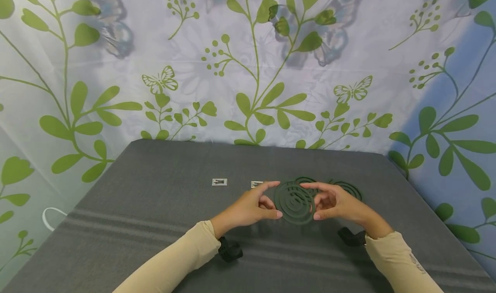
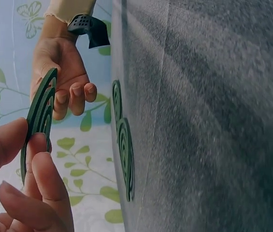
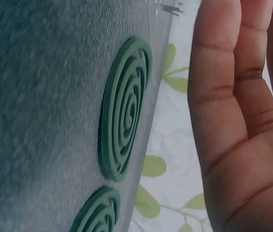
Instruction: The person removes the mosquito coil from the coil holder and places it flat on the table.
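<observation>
A dark green mosquito coil (image 1: 289, 219) is held up above the table between both hands. My left hand (image 1: 252, 205) pinches its left edge between thumb and fingers; in the left wrist view the coil (image 2: 40, 108) appears nearly edge-on. At the opposite edge my right hand (image 1: 341, 202) grips it with thumb and forefinger, the other fingers curled in. Behind it, two more green coils lie flat; one lying coil (image 1: 353, 189) shows at the right. The right wrist view has a lying coil (image 3: 108, 121) beside the right hand (image 3: 247, 116), with the held coil out of sight.
Two small flat metal pieces with cut-outs lie towards the back: a left piece (image 1: 219, 182) and a right piece (image 1: 255, 184), partly behind the left hand. Grey cloth covers the table (image 1: 155, 198). A leaf-patterned curtain (image 1: 193, 69) hangs behind. Black wrist mounts are on both arms.
</observation>
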Demonstrator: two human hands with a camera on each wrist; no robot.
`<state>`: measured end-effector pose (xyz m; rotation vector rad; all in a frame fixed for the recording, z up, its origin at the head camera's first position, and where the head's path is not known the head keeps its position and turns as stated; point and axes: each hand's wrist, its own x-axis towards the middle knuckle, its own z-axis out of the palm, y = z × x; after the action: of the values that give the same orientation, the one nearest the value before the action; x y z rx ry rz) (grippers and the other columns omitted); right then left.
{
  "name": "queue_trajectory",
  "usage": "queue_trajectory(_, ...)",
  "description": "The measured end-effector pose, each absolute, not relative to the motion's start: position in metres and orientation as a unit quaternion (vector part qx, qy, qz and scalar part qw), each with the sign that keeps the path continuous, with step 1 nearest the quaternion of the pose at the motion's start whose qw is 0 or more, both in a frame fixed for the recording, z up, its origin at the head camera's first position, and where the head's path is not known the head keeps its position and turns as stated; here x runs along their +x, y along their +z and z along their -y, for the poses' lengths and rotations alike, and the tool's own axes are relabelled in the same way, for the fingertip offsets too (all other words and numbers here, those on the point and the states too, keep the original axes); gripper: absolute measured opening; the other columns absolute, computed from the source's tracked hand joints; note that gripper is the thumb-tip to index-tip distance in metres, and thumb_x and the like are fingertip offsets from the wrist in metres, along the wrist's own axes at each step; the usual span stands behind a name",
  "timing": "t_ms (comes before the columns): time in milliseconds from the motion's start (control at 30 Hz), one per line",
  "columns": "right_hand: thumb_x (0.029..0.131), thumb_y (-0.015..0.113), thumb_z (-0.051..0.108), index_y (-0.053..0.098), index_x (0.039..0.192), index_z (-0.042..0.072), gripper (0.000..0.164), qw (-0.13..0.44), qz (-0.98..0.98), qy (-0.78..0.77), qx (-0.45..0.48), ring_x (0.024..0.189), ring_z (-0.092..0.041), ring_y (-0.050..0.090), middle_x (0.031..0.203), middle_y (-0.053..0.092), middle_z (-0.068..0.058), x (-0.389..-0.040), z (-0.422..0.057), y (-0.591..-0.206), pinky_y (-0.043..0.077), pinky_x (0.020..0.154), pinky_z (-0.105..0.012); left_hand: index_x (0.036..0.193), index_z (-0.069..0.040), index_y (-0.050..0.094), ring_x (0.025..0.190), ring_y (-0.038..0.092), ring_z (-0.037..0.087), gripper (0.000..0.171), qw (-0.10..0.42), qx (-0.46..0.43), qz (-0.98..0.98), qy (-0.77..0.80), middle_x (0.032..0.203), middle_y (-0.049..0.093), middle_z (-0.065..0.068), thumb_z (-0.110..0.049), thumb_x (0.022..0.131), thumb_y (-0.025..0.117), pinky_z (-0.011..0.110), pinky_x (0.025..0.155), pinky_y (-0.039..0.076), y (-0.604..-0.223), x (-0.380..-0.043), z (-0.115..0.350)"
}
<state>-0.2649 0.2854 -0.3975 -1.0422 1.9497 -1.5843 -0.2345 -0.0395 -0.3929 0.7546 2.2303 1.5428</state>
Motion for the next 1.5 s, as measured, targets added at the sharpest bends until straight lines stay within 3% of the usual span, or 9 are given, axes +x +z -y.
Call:
queue_trajectory(400,0.100,0.068,-0.013,0.056,0.158,0.018,0.066,0.253,-0.676,-0.583,-0.374,0.089,-0.012,0.074,0.106,0.076,0.001,-0.266,-0.311,-0.401,0.062,0.077,-0.036,0.167,-0.012,0.042,0.085,0.075,0.029,0.079,0.176,0.271,-0.777,0.540,0.095,0.078,-0.002,-0.013,0.099,0.082,0.025,0.069,0.052,-0.398,-0.231,0.021)
queue_trajectory(567,0.100,0.066,-0.014,0.055,0.159,0.014,0.066,0.273,-0.661,-0.589,-0.376,0.091,-0.012,0.074,0.108,0.076,0.000,-0.268,-0.317,-0.402,0.062,0.079,-0.036,0.167,-0.012,0.042,0.084,0.075,0.030,0.079,0.183,0.271,-0.777,0.539,0.097,0.079,0.000,-0.013,0.099,0.082,0.025,0.069,0.052,-0.399,-0.230,0.017)
queue_trajectory(900,0.101,0.067,-0.011,0.056,0.158,0.013,0.063,0.295,-0.680,-0.569,-0.356,0.089,-0.013,0.074,0.106,0.074,0.001,-0.269,-0.327,-0.404,0.062,0.079,-0.035,0.168,-0.010,0.037,0.080,0.068,0.012,0.084,0.240,0.245,-0.768,0.542,0.096,0.077,-0.004,-0.015,0.098,0.083,0.026,0.067,0.049,-0.403,-0.230,0.007)
queue_trajectory(1100,0.101,0.070,-0.007,0.057,0.156,0.009,0.059,0.312,-0.693,-0.556,-0.337,0.086,-0.011,0.072,0.103,0.074,0.002,-0.270,-0.331,-0.409,0.062,0.078,-0.034,0.168,-0.010,0.034,0.082,0.067,0.010,0.084,0.291,0.220,-0.751,0.551,0.097,0.078,-0.003,-0.013,0.098,0.081,0.029,0.067,0.046,-0.405,-0.230,0.003)
queue_trajectory(1333,0.100,0.070,-0.007,0.051,0.156,-0.005,0.059,0.322,-0.692,-0.549,-0.341,0.080,-0.007,0.070,0.099,0.075,0.002,-0.271,-0.334,-0.414,0.061,0.073,-0.030,0.166,-0.009,0.038,0.078,0.069,0.010,0.079,0.310,0.211,-0.739,0.560,0.099,0.081,0.002,-0.009,0.099,0.079,0.025,0.060,0.044,-0.409,-0.231,0.001)
queue_trajectory(1500,0.099,0.072,-0.007,0.049,0.156,-0.009,0.061,0.320,-0.700,-0.536,-0.347,0.072,-0.003,0.064,0.096,0.075,0.001,-0.272,-0.337,-0.416,0.055,0.065,-0.026,0.165,-0.009,0.039,0.075,0.070,0.010,0.076,0.326,0.209,-0.734,0.559,0.099,0.081,0.004,-0.008,0.100,0.078,0.024,0.059,0.045,-0.412,-0.233,-0.002)
